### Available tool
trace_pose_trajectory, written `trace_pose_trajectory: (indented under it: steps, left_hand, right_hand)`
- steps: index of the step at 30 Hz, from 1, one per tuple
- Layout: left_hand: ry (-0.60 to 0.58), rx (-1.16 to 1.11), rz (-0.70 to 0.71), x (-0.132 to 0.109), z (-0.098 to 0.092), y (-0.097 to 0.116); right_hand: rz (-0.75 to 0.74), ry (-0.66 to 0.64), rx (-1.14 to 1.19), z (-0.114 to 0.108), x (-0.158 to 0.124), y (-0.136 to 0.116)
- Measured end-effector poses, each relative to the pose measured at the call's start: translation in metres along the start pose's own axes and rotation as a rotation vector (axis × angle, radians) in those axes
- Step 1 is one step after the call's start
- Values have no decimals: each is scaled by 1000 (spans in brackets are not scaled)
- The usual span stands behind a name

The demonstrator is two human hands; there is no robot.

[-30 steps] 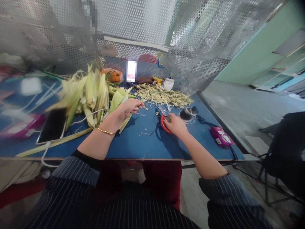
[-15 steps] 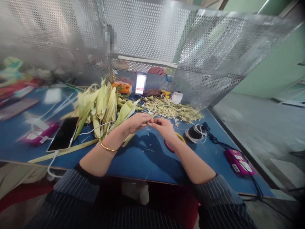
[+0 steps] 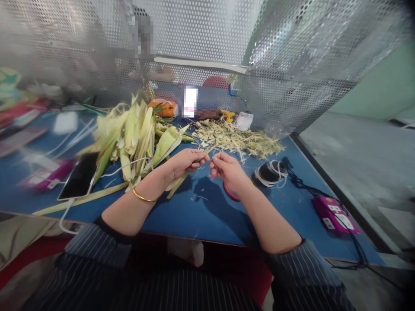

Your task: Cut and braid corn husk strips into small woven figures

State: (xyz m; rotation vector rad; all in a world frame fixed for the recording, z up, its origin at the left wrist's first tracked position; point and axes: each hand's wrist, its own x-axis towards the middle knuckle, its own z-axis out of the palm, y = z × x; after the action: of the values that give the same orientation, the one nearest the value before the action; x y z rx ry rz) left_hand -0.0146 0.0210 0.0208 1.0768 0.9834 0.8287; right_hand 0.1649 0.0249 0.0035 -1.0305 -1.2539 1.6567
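My left hand (image 3: 192, 160) is closed around a narrow strip of green corn husk (image 3: 177, 186), which sticks out below the palm and above the fingers. Just to its right, a small gap away, my right hand (image 3: 226, 169) has thumb and fingers pinched together. Whatever sits in that pinch is too small to make out. A heap of pale green corn husks (image 3: 132, 134) lies beyond my left forearm. Behind both hands is a spread of shredded husk scraps (image 3: 240, 140). Partly hidden by my right wrist, a red ring-shaped thing (image 3: 229, 193) rests on the table.
On the blue table (image 3: 191, 216), a black spool wound with white cord (image 3: 270, 173) stands at right, near a purple power strip (image 3: 335, 214) with black cables. At left lies a phone (image 3: 79, 176) on a white cable. An orange packet (image 3: 164, 108) sits before the perforated screen (image 3: 201, 34).
My hands have come slightly apart, the right moving a little to the right of the left. The left still grips the husk strip. The whole view has shifted a little.
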Motion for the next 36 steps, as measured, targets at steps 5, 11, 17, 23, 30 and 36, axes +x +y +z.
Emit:
trace_pose_trajectory:
  steps: [5,11,17,23,30,36]
  left_hand:
    - [36,-8,2,2,2,-2]
    - [122,-20,26,2,5,2]
    - [159,100,54,0,9,2]
    - [196,229,100,-3,12,6]
    - [216,444,172,-5,10,4]
    - [272,793,323,-1,4,2]
  right_hand:
    - [39,-90,59,-11,4,-5]
    - [-95,-58,-433,-17,6,-8]
    - [-435,167,-842,-19,2,-10]
    - [-516,299,-920,-20,1,-11]
    - [-580,376,-954,-20,0,-12]
    - [-628,398,-1037,-21,-1,-14]
